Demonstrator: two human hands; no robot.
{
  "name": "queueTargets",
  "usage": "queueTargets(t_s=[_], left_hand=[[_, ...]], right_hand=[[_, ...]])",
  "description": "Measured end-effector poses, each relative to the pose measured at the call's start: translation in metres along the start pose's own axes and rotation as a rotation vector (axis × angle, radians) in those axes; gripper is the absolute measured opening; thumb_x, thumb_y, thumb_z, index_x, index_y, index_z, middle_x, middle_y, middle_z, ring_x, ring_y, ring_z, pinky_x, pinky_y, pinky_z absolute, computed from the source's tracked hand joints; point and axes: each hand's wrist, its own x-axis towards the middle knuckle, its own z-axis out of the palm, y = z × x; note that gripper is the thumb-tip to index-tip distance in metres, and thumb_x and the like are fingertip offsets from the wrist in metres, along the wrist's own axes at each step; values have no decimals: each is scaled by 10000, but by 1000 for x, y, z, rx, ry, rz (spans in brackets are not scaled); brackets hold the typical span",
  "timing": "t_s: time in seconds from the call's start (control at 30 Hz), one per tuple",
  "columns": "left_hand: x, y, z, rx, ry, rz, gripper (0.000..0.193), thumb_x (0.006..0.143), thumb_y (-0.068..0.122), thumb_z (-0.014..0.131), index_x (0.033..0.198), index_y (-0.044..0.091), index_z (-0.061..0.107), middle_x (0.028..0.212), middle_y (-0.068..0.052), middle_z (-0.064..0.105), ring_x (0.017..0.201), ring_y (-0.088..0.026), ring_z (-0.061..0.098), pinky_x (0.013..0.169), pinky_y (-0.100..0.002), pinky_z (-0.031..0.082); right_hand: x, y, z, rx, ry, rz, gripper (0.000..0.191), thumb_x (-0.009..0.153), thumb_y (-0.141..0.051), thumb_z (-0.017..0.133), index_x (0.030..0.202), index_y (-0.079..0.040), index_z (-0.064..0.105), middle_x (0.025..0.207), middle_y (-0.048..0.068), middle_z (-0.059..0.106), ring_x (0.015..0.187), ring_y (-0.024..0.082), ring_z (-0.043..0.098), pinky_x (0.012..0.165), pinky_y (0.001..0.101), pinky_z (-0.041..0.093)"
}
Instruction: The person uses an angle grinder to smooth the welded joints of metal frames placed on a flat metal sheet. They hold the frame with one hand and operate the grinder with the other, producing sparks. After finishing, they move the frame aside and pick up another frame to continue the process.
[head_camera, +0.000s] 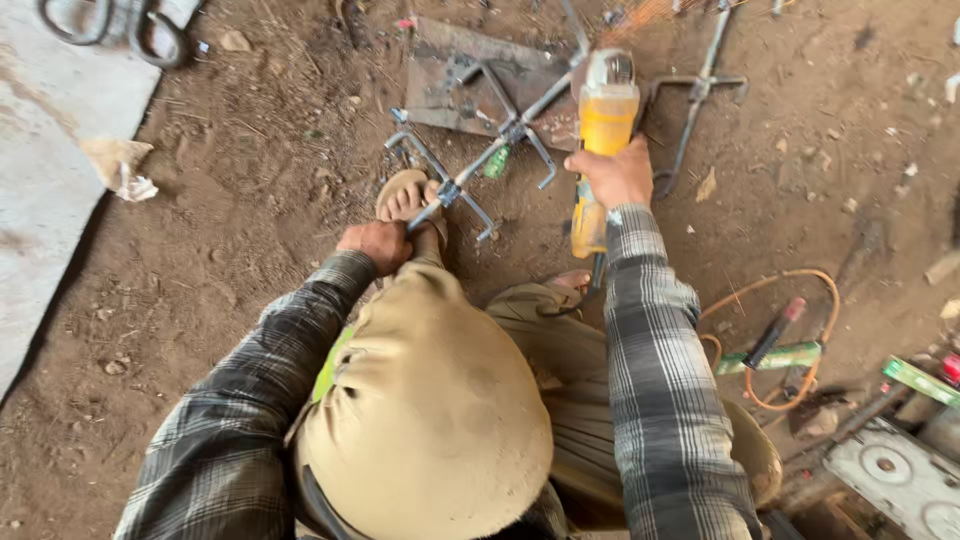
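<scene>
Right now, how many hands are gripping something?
2: the left hand grips the metal rod near the sandalled foot; the right hand grips the yellow angle grinder.

right hand (618, 175) grips yellow grinder (603, 130); left hand (375, 244) holds metal rod (490, 155); sparks, seemingly

left hand (375, 244): fisted grip, arm extended | right hand (617, 175): closed grip, arm extended

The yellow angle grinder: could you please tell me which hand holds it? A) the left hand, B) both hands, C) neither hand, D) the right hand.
D: the right hand wraps the yellow angle grinder around its body, while the left hand grips the metal rod frame lower down, beside the sandalled foot.
</scene>
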Motion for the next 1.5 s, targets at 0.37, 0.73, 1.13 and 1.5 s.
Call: queueTargets(t_s=[0.37,0.73,1.13,1.5], left_hand=[[39,35,0,151,308,149,576,987,193,337,1507,-55,324,1356,-332,529,1212,-440,584,941,-511,525],[38,47,-2,217,359,154,581,1021,170,318,1544,-76,260,1338,-384,508,1182,-483,586,979,-494,513],[33,51,-6,199,303,108,520,1064,163,275,1535,-56,269,1341,-364,516,1190,-460,595,989,-488,526],[38,46,-4,105,326,179,524,1064,130,278,1544,-80,250,1415,-394,457,1262,-498,543,1030,-490,497]], right_hand=[[-12,47,-17,-116,87,-57,674,638,-312,923,1123,19,592,1071,150,735,946,263,715,884,371,549],[-23,44,14,-125,115,-76,791,615,-359,886,1222,23,553,1077,206,740,996,367,726,910,428,558],[-22,2,-1,-346,8,-33,846,622,-391,856,1270,37,520,1128,235,716,1056,405,696,924,459,539],[-51,43,27,-149,32,-66,780,611,-352,883,1212,22,556,1121,205,742,1032,349,719,934,417,555]])
